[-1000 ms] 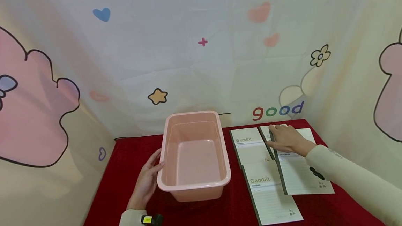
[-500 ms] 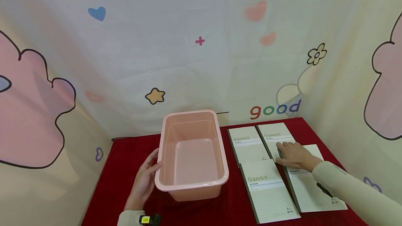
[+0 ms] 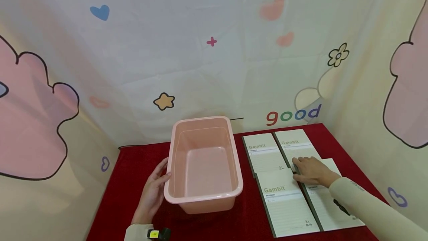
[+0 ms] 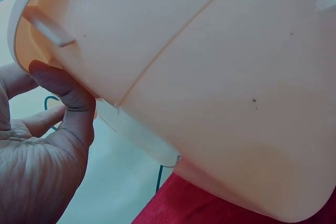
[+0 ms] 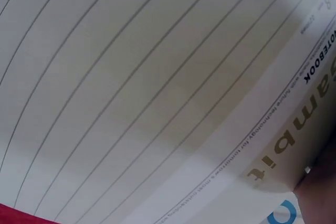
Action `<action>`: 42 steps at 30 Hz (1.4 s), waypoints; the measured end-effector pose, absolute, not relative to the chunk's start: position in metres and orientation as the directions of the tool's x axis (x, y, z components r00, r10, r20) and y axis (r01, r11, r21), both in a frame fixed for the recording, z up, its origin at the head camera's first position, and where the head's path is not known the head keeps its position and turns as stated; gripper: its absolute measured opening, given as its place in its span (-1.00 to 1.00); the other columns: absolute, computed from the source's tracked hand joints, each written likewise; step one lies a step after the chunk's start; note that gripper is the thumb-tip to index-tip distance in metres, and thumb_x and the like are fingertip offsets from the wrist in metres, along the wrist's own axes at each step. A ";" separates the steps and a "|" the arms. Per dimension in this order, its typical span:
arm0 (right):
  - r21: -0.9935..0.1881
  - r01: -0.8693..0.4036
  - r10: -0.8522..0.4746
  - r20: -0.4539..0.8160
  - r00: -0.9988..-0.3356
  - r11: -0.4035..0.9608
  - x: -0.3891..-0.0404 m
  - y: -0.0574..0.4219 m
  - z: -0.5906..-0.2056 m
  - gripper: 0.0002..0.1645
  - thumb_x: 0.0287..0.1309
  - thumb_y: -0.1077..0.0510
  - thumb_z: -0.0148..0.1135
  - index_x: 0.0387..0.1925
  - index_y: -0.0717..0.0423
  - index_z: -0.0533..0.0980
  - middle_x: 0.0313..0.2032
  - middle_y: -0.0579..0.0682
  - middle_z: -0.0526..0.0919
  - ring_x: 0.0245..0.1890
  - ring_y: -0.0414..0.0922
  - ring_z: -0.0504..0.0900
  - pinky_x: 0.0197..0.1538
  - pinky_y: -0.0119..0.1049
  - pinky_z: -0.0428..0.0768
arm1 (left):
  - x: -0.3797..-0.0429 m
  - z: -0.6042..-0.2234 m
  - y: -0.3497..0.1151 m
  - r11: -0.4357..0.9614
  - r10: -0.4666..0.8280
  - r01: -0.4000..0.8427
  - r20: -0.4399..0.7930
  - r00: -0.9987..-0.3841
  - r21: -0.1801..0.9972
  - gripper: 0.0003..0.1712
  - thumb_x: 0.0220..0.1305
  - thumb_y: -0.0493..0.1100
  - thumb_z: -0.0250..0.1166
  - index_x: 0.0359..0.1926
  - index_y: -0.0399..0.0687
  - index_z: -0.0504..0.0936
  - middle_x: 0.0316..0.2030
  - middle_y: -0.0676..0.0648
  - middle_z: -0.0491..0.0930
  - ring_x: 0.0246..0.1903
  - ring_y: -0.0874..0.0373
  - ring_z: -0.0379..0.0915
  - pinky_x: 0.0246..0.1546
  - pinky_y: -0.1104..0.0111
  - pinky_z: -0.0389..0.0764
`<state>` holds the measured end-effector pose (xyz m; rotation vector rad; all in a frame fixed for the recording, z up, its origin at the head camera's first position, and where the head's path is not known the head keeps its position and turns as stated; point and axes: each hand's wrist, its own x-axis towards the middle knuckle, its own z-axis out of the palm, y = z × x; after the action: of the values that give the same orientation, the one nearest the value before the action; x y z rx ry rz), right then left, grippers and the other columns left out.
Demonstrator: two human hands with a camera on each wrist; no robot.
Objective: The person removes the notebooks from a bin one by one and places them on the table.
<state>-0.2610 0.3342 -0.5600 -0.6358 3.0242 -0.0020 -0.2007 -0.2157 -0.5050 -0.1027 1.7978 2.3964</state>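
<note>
A pale pink plastic basin [image 3: 206,174] stands in the middle of the table. My left hand [image 3: 152,192] grips its left side; in the left wrist view the bent thumb [image 4: 73,100] presses just under the rim. Several white Gambit notebooks with dark spines lie to the right. My right hand [image 3: 312,172] pinches the top left corner of the front right notebook [image 3: 334,207], whose lined cover [image 5: 131,77] fills the right wrist view. Beside it lies the front left notebook [image 3: 289,211].
Behind these lie the back left notebook [image 3: 265,153] and the back right notebook [image 3: 294,140]. A dark red cloth [image 3: 130,181] covers the table. A printed curtain [image 3: 187,55] hangs close behind and along both sides.
My right hand has brought its notebook down toward the front and right, uncovering the back right notebook, then slightly left against the front left one. My left hand stays on the basin.
</note>
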 end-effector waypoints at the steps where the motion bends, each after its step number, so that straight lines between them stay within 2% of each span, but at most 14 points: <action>1: -0.012 -0.406 -0.406 -0.053 -0.912 0.914 -0.260 0.335 -0.562 -0.47 0.04 -0.15 0.19 -0.09 0.15 0.44 -0.32 -0.01 0.59 -0.34 -0.08 0.55 -0.16 0.01 0.57 | -0.200 -0.505 -0.216 -0.276 0.076 -0.158 -0.142 -0.987 0.948 -0.35 0.40 -0.24 0.11 0.45 0.13 0.20 0.36 -0.01 0.17 0.37 -0.05 0.22 0.19 0.34 0.54; 4: -0.025 -0.408 -0.409 -0.048 -0.911 0.912 -0.258 0.337 -0.565 -0.47 0.05 -0.13 0.19 -0.09 0.18 0.45 -0.30 0.01 0.60 -0.31 -0.06 0.57 -0.16 0.01 0.58 | -0.199 -0.506 -0.216 -0.283 0.084 -0.161 -0.142 -0.986 0.945 -0.34 0.40 -0.24 0.11 0.46 0.12 0.18 0.36 -0.01 0.16 0.39 -0.06 0.21 0.20 0.34 0.54; 10: -0.037 -0.434 -0.435 -0.007 -0.900 0.900 -0.255 0.337 -0.571 -0.58 0.06 -0.11 0.21 -0.17 0.10 0.43 -0.33 -0.06 0.51 -0.35 -0.14 0.44 -0.22 -0.11 0.53 | -0.196 -0.505 -0.219 -0.286 0.094 -0.157 -0.136 -0.986 0.945 -0.34 0.42 -0.25 0.09 0.47 0.10 0.16 0.36 -0.01 0.16 0.38 -0.04 0.23 0.20 0.33 0.54; 16: -0.002 -0.448 -0.448 0.022 -0.894 0.894 -0.256 0.335 -0.576 -0.55 0.06 -0.11 0.23 -0.11 0.09 0.48 -0.21 -0.03 0.55 -0.21 -0.09 0.48 -0.05 -0.01 0.57 | -0.195 -0.502 -0.221 -0.278 0.096 -0.154 -0.132 -0.987 0.948 -0.34 0.42 -0.24 0.09 0.47 0.10 0.15 0.36 -0.02 0.16 0.37 -0.03 0.25 0.22 0.30 0.52; 20: 0.007 -0.449 -0.449 0.019 -0.893 0.894 -0.257 0.334 -0.575 -0.56 0.08 -0.10 0.23 -0.08 0.08 0.51 -0.17 -0.02 0.55 -0.17 -0.06 0.49 -0.01 0.01 0.58 | -0.195 -0.503 -0.221 -0.277 0.092 -0.156 -0.135 -0.986 0.948 -0.35 0.43 -0.25 0.08 0.47 0.11 0.16 0.36 -0.02 0.17 0.38 -0.05 0.24 0.23 0.28 0.51; 25: -0.041 -0.386 -0.386 0.012 -0.922 0.922 -0.259 0.333 -0.563 -0.59 0.18 -0.09 0.21 -0.03 0.04 0.52 -0.06 0.06 0.57 -0.04 0.04 0.53 0.10 0.12 0.57 | -0.195 -0.503 -0.221 -0.261 0.082 -0.156 -0.140 -0.987 0.953 -0.36 0.43 -0.24 0.08 0.47 0.12 0.17 0.36 -0.02 0.18 0.38 -0.08 0.24 0.22 0.27 0.52; 30: -0.089 -0.347 -0.338 0.102 -0.936 0.934 -0.265 0.329 -0.536 -0.54 0.22 -0.08 0.21 0.04 0.10 0.53 0.05 0.18 0.57 0.05 0.15 0.54 0.12 0.20 0.56 | -0.195 -0.500 -0.221 -0.208 0.069 -0.155 -0.144 -0.987 0.966 -0.36 0.42 -0.23 0.09 0.46 0.11 0.19 0.38 -0.02 0.19 0.36 -0.08 0.24 0.17 0.34 0.56; 34: -0.129 -0.359 -0.337 0.169 -0.926 0.924 -0.270 0.319 -0.513 -0.52 0.24 -0.05 0.20 0.08 0.14 0.52 0.08 0.20 0.55 0.04 0.15 0.55 0.10 0.19 0.57 | -0.193 -0.497 -0.221 -0.095 0.040 -0.155 -0.151 -0.988 0.983 -0.37 0.42 -0.22 0.08 0.46 0.11 0.19 0.40 -0.04 0.20 0.31 -0.07 0.30 0.06 0.43 0.59; 37: -0.145 -0.358 -0.330 0.189 -0.925 0.922 -0.269 0.309 -0.500 -0.52 0.25 -0.04 0.19 0.11 0.13 0.51 0.11 0.21 0.53 0.06 0.17 0.54 0.13 0.21 0.55 | -0.189 -0.491 -0.220 0.037 -0.002 -0.150 -0.150 -0.989 0.988 -0.38 0.43 -0.19 0.07 0.46 0.08 0.20 0.36 -0.12 0.29 0.19 -0.08 0.41 -0.03 0.43 0.60; 39: -0.145 -0.340 -0.312 0.190 -0.931 0.929 -0.267 0.301 -0.492 -0.50 0.26 -0.05 0.18 0.13 0.13 0.50 0.16 0.23 0.48 0.12 0.20 0.50 0.16 0.25 0.52 | -0.187 -0.488 -0.218 0.162 -0.042 -0.129 -0.124 -0.991 0.978 -0.39 0.43 -0.17 0.10 0.45 0.01 0.22 0.32 -0.18 0.33 0.16 -0.09 0.44 -0.03 0.37 0.61; 42: -0.145 -0.312 -0.284 0.184 -0.941 0.939 -0.262 0.291 -0.484 -0.45 0.27 -0.08 0.17 0.20 0.12 0.46 0.28 0.27 0.36 0.25 0.27 0.37 0.24 0.35 0.39 | -0.183 -0.482 -0.214 0.365 -0.088 -0.071 -0.041 -0.995 0.928 -0.38 0.42 -0.15 0.13 0.44 -0.13 0.23 0.31 -0.28 0.31 0.16 -0.16 0.43 0.03 0.18 0.61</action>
<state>-0.2619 0.2911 -0.4839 -0.5024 3.2518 -0.2868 -0.1830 -0.2145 -0.4822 -0.1514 2.6083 1.7719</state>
